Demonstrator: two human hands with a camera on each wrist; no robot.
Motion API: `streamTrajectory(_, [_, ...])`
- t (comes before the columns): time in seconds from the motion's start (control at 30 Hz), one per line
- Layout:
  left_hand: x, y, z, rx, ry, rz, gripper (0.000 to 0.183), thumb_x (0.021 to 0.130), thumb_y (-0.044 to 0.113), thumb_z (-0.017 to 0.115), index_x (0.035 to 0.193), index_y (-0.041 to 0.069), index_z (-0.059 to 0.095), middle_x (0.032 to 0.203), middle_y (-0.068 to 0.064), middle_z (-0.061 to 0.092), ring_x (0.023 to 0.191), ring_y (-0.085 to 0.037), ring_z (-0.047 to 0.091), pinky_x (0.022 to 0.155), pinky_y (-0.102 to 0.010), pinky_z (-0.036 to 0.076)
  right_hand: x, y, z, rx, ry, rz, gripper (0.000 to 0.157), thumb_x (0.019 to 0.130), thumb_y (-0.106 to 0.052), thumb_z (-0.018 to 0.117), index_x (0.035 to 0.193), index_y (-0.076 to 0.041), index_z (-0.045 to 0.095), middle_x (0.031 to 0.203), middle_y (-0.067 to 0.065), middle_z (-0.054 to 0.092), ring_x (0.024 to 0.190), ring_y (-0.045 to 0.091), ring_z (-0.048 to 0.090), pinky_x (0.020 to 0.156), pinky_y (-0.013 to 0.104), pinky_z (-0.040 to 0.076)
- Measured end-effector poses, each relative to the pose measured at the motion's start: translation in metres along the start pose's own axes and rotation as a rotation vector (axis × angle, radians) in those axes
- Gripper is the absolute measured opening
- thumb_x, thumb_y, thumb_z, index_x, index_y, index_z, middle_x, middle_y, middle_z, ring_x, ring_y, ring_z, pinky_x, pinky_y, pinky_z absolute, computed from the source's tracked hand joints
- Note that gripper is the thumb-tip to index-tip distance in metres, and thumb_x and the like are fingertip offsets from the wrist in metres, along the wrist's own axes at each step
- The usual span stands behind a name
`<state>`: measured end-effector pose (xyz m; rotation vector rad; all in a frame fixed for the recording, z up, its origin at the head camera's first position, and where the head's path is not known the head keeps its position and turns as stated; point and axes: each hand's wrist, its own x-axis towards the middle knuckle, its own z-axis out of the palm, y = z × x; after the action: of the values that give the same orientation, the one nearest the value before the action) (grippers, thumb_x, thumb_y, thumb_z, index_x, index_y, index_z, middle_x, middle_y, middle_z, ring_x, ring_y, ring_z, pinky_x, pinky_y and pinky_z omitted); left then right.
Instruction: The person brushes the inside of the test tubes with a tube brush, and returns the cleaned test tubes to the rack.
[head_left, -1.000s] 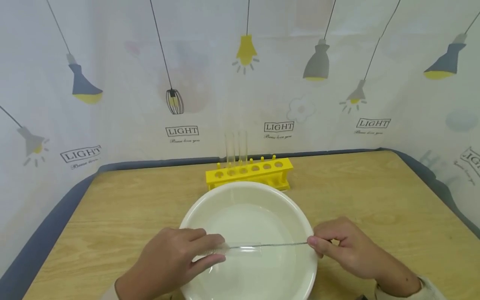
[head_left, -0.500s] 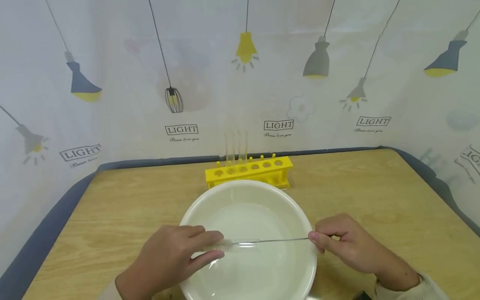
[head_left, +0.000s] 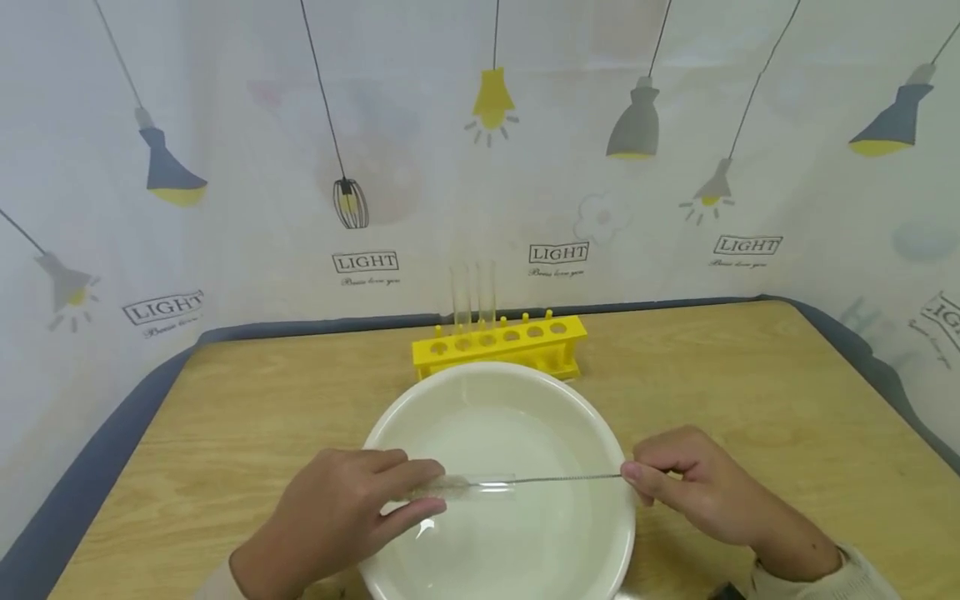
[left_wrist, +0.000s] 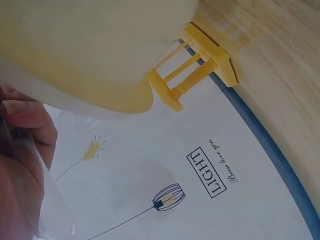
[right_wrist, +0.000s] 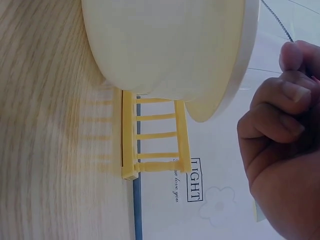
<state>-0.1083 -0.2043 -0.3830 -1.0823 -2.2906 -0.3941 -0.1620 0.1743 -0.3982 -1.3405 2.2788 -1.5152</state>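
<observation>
My left hand (head_left: 348,508) grips a clear glass test tube (head_left: 495,488), held nearly level with its mouth to the right, over the white basin (head_left: 628,525). Inside the tube sits the bristled head of a test tube brush (head_left: 562,479), partly hidden by the left fingers. Its thin twisted-wire handle runs out of the tube's mouth to my right hand (head_left: 693,492), which pinches the wire between thumb and forefinger near the basin's right rim. The right wrist view shows that hand's other fingers curled in, with a bit of wire (right_wrist: 277,21) above.
Behind the basin stands a yellow test tube rack (head_left: 498,342) with two clear test tubes (head_left: 486,293) upright in its left part. A wooden table (head_left: 750,375) lies beneath, backed by a lamp-printed curtain (head_left: 420,150). A small dark object (head_left: 726,592) shows at the bottom right.
The right hand has shifted slightly right and up, drawing the brush a little toward the tube's mouth. The left hand keeps its grip, with the tube raised slightly.
</observation>
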Motion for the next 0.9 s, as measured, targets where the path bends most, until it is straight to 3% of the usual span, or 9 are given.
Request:
streamTrajectory(0.63, [-0.001, -0.012, -0.001, 0.003, 0.024, -0.007, 0.028, 0.101, 0.046, 0.055, 0.099, 0.025, 0.073, 0.068, 0.016, 0.058, 0.052, 0.004, 0.042, 0.048, -0.01, 0.035, 0.0, 0.001, -0.003, -0.033, 0.012, 0.039, 0.044, 0.094, 0.015, 0.052, 0.069, -0.021, 0.055, 0.055, 0.0, 0.038, 0.054, -0.003, 0.037, 0.046, 0.018, 0.034])
streamTrajectory(0.9, [-0.003, -0.016, 0.0, -0.02, 0.019, -0.013, 0.024, 0.1, 0.044, 0.059, 0.098, 0.024, 0.073, 0.067, 0.016, 0.058, 0.052, 0.005, 0.042, 0.048, -0.009, 0.034, 0.001, 0.004, -0.002, 0.034, 0.004, -0.019, 0.043, 0.092, 0.019, 0.05, 0.069, -0.016, 0.055, 0.055, 0.001, 0.038, 0.049, 0.004, 0.035, 0.043, 0.017, 0.031])
